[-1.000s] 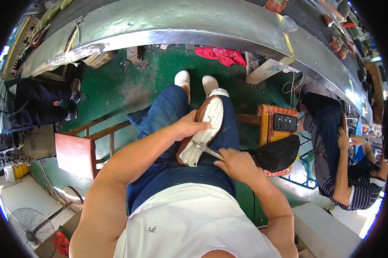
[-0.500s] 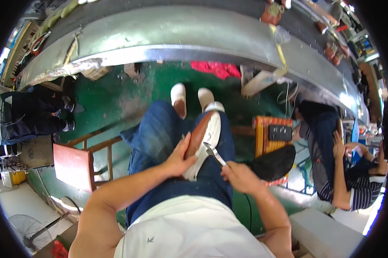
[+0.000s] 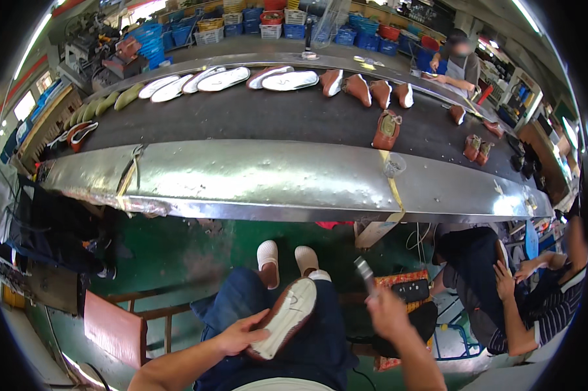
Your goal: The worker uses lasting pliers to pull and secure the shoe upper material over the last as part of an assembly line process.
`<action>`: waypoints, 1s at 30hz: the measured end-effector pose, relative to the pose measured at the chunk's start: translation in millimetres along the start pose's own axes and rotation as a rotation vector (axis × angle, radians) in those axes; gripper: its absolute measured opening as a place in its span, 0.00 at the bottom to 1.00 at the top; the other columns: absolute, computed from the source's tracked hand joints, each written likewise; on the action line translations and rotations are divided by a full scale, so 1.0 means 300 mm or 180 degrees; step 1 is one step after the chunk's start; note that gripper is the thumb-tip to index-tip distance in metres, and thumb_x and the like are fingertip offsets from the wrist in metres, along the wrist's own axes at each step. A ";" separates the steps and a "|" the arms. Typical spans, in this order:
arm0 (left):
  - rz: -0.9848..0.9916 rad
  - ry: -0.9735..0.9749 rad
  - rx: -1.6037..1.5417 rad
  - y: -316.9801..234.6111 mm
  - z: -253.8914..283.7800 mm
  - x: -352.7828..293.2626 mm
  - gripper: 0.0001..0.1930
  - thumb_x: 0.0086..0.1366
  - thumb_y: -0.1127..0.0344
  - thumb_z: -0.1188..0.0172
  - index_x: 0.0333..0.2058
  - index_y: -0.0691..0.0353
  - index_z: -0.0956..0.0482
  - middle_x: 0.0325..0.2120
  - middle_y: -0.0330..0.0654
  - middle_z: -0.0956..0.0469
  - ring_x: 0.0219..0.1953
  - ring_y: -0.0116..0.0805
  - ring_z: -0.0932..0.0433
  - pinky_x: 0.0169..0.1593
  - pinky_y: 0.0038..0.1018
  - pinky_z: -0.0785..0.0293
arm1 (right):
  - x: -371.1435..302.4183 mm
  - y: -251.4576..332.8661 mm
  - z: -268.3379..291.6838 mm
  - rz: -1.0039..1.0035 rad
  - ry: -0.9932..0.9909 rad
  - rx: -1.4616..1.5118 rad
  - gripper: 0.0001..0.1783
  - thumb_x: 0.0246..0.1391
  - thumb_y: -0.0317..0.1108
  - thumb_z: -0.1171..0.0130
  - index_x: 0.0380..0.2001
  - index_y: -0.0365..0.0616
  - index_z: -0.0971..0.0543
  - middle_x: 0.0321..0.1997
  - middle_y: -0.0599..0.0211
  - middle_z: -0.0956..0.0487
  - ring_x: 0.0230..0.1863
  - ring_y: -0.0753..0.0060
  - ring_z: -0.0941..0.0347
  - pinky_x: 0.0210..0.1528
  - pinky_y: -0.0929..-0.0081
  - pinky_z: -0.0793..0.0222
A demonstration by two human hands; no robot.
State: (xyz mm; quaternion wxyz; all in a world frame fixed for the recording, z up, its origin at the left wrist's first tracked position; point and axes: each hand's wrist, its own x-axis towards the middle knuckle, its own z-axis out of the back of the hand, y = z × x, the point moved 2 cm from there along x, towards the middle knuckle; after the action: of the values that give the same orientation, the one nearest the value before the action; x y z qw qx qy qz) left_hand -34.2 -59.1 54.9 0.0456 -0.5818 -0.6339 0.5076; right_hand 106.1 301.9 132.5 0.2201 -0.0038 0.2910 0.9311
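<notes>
A brown shoe (image 3: 285,319) lies across my thighs with its whitish underside facing up and a dark mark on it. My left hand (image 3: 240,333) grips its near end, thumb on the underside and fingers at the brown side. To the right, my right hand (image 3: 388,314) is closed round the handle of a hammer (image 3: 364,268), raised beside my knee and apart from the shoe. Motion blurs that hand slightly, and most of the handle is hidden in it.
A metal-edged conveyor bench (image 3: 242,176) runs across in front, carrying brown shoes (image 3: 386,130) and several white-bottomed ones. A red-topped stool (image 3: 114,326) stands at left. At right a seated person (image 3: 535,293) works beside an orange-patterned stool (image 3: 411,277).
My view has tipped up, showing more of the bench. The shoe has turned from its side to underside up. The hammer has lifted off the shoe and moved right.
</notes>
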 end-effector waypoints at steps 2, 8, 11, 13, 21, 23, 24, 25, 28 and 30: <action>-0.0444 0.0343 -0.0383 -0.154 -0.014 -0.036 0.38 0.71 0.74 0.41 0.74 0.65 0.50 0.67 0.44 0.34 0.67 0.32 0.35 0.70 0.30 0.40 | 0.161 -0.085 0.145 0.0130 -0.0974 -0.0032 0.22 0.63 0.41 0.44 0.54 0.36 0.27 0.47 0.42 0.22 0.48 0.35 0.26 0.51 0.46 0.31; -0.1289 0.0053 -0.0076 -0.861 -0.135 0.239 0.42 0.63 0.70 0.34 0.72 0.70 0.46 0.67 0.52 0.34 0.67 0.44 0.31 0.70 0.38 0.37 | 0.736 -0.417 0.511 0.0251 -0.2205 -0.1149 0.25 0.60 0.45 0.37 0.51 0.37 0.27 0.46 0.46 0.22 0.48 0.38 0.27 0.51 0.47 0.32; -0.1453 0.0128 0.0406 -1.240 -0.177 0.628 0.42 0.63 0.71 0.37 0.72 0.68 0.46 0.64 0.52 0.30 0.59 0.42 0.23 0.61 0.37 0.25 | 0.869 -0.538 0.548 -0.0326 -0.2116 -0.1088 0.26 0.60 0.45 0.36 0.52 0.36 0.27 0.47 0.46 0.22 0.50 0.39 0.27 0.53 0.49 0.32; -0.1411 -0.0447 0.1034 -1.449 -0.268 0.854 0.40 0.64 0.73 0.39 0.72 0.68 0.45 0.61 0.51 0.26 0.57 0.39 0.21 0.58 0.35 0.23 | 0.904 -0.526 0.529 -0.0342 -0.2194 -0.0995 0.26 0.59 0.45 0.36 0.52 0.36 0.26 0.48 0.46 0.22 0.50 0.39 0.27 0.54 0.50 0.31; -0.3303 -0.1173 0.7681 -1.543 -0.255 1.567 0.30 0.70 0.60 0.47 0.70 0.51 0.39 0.68 0.52 0.37 0.69 0.62 0.39 0.63 0.53 0.35 | 0.913 -0.532 0.530 -0.0429 -0.2191 -0.0573 0.28 0.54 0.42 0.32 0.53 0.36 0.26 0.48 0.47 0.22 0.52 0.40 0.27 0.56 0.53 0.32; -0.3644 -0.0947 0.7611 -1.564 -0.266 1.534 0.29 0.70 0.60 0.47 0.69 0.52 0.37 0.66 0.54 0.33 0.67 0.60 0.35 0.62 0.51 0.32 | 0.919 -0.523 0.533 -0.0521 -0.2213 -0.0583 0.28 0.54 0.41 0.32 0.52 0.37 0.26 0.48 0.47 0.23 0.52 0.40 0.27 0.56 0.53 0.32; -0.3111 -0.0572 0.6658 -1.616 -0.302 1.444 0.28 0.70 0.60 0.47 0.68 0.54 0.36 0.61 0.55 0.29 0.63 0.58 0.30 0.60 0.49 0.29 | 0.918 -0.523 0.530 -0.0627 -0.2250 -0.0593 0.27 0.53 0.40 0.31 0.52 0.37 0.26 0.48 0.48 0.23 0.52 0.40 0.27 0.55 0.53 0.32; -0.2592 -0.0292 0.5695 -1.660 -0.291 1.379 0.26 0.70 0.61 0.47 0.66 0.56 0.35 0.57 0.56 0.24 0.59 0.56 0.24 0.58 0.46 0.26 | 0.921 -0.513 0.528 -0.0596 -0.2220 -0.0567 0.27 0.53 0.40 0.31 0.52 0.37 0.26 0.48 0.48 0.23 0.52 0.40 0.27 0.55 0.53 0.32; -0.4312 -0.2201 0.4520 -1.808 0.072 1.465 0.19 0.67 0.63 0.41 0.55 0.63 0.23 0.53 0.55 0.21 0.56 0.54 0.23 0.59 0.43 0.26 | 0.934 -0.488 0.531 -0.0589 -0.2245 -0.0543 0.27 0.52 0.38 0.31 0.52 0.37 0.26 0.48 0.48 0.23 0.51 0.40 0.27 0.55 0.53 0.33; -0.3827 -0.3041 0.4615 -1.938 0.352 1.542 0.27 0.66 0.54 0.37 0.58 0.63 0.25 0.61 0.61 0.29 0.65 0.59 0.32 0.68 0.43 0.36 | 0.947 -0.489 0.521 -0.0650 -0.2205 -0.0420 0.27 0.51 0.36 0.31 0.51 0.37 0.26 0.48 0.48 0.24 0.51 0.41 0.27 0.55 0.54 0.32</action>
State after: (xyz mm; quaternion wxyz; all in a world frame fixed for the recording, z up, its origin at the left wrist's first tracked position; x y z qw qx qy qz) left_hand -652.1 353.0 162.8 0.3720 0.2547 -0.3151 0.8351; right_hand -71.0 610.2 144.6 0.3967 0.2685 0.1366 0.8671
